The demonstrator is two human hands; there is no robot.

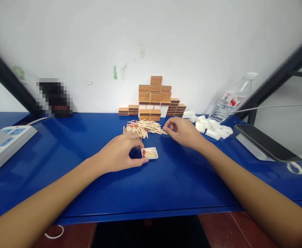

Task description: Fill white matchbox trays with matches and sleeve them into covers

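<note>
My left hand grips the left end of a small white matchbox tray between thumb and fingers. Inside the tray lies a thin layer of matches, their red heads toward the left. Behind it spreads a loose pile of red-tipped matches on the blue table. At the right end of that pile, my right hand has thumb and fingertips drawn together on the ends of matches; how many are between them is hidden.
Stacked matchboxes stand against the wall behind the pile. White empty-looking trays are heaped at right, near a tilted water bottle and a phone. A power strip and a pixelated dark object are at left.
</note>
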